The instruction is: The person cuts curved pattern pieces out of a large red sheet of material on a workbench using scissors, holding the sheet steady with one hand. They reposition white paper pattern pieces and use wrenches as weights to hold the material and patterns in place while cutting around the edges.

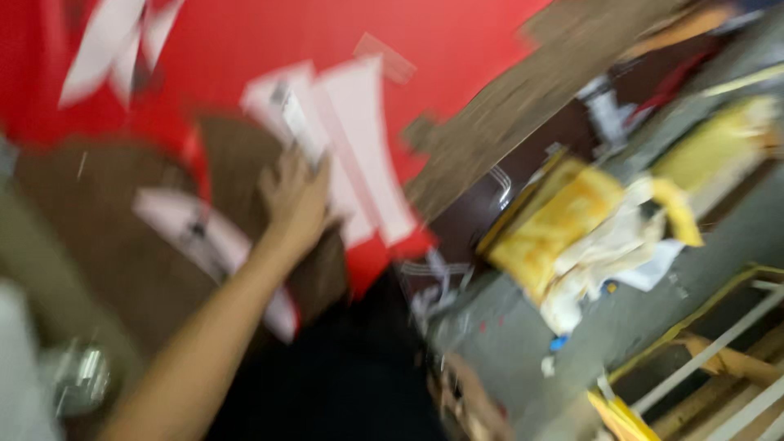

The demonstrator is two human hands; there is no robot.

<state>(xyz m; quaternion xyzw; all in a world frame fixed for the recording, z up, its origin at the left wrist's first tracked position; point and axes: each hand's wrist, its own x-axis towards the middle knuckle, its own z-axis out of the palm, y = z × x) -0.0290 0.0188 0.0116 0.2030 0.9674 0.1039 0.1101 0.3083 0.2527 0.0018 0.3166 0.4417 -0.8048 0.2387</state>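
The left hand [296,200] is reaching out over the red surface [457,33], fingers curling around white paper sheets [351,139] lying at its one o'clock; blur is hiding how firmly they grip.

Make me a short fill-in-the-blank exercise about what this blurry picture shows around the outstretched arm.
1. The hand reaches onto a surface coloured ____.
2. The paper pieces just beyond the hand are coloured ____.
3. The crumpled bag on the grey floor at the right is mostly ____.
4. The number of hands that can be made out is ____.

Missing words: red; white; yellow; one
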